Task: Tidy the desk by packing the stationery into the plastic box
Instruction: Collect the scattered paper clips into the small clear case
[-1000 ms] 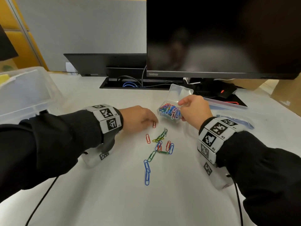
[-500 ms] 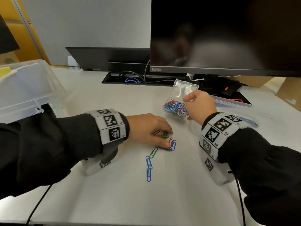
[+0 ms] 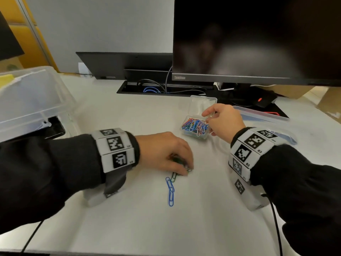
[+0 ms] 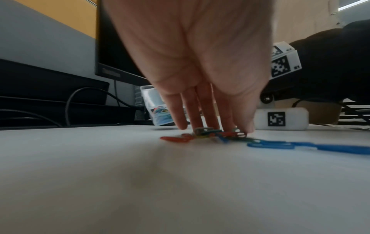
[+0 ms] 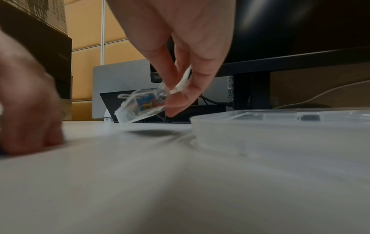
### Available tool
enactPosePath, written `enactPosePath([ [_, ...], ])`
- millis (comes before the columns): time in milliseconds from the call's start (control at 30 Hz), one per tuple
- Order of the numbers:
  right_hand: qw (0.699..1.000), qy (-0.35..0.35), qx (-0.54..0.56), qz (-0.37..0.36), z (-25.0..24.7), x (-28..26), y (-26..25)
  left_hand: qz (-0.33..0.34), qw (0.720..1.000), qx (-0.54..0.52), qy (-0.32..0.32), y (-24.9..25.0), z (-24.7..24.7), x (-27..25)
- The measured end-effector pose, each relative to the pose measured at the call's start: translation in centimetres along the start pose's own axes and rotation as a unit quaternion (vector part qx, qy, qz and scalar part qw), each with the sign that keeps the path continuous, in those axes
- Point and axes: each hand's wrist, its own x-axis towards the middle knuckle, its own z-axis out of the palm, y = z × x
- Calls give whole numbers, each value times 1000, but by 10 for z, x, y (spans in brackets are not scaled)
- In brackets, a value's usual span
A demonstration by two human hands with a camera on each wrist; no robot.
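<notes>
Item 1. Small clear plastic hinged case of coloured paper clips (image 3: 195, 128): held just above the white tabletop (image 3: 129, 218), in front of the black monitor (image 3: 256, 37). Lid open and tipped back. The right wrist view shows it tilted and lifted clear of the surface, probably so its mouth faces the incoming clips.

Item 2. Right hand (image 3: 224, 122): fingers (image 5: 180, 101) and thumb pinch the case at its near side, seemingly to keep it steady and open.

Item 3. Left hand (image 3: 166, 152): palm down, fingers (image 4: 200, 110) close together, tips pressed on a small heap of loose red, green and blue paper clips (image 4: 210, 134). The posture reads as raking scattered clips into one pile for a single pick-up; whether any clip is actually gripped cannot be told.

Item 4. Two linked blue wire paper clips (image 3: 170, 191): flat on the tabletop, just beside the left fingertips toward the person, with a green clip (image 3: 173, 176) touching the pile. Not yet gathered.

Item 5. Large translucent plastic storage box (image 3: 27, 100): far left, well apart from both hands; presumed final destination for the case.

Item 6. Flat translucent plastic lid (image 5: 280, 123): on the tabletop right of the right hand, likely set aside from the box.
</notes>
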Motion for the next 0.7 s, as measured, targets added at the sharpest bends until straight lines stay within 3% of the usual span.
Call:
enactPosePath([
  [67, 1000, -4, -1, -3, -1, 1, 1, -21, 999, 4, 30, -4, -2, -13],
  [133, 1000, -8, 0, -6, -1, 1, 1, -83, 996, 22, 35, -4, -2, -22],
  [233, 1000, -19, 0, -12, 1, 1, -1, -175, 982, 58, -38, 4, 2, -28],
  [467, 999, -43, 3, -15, 1, -1, -1, -138, 990, -30, 5, 12, 8, -26],
  [700, 997, -79, 4, -6, 2, -2, -3, -161, 985, -59, 30, 3, 1, -26],
])
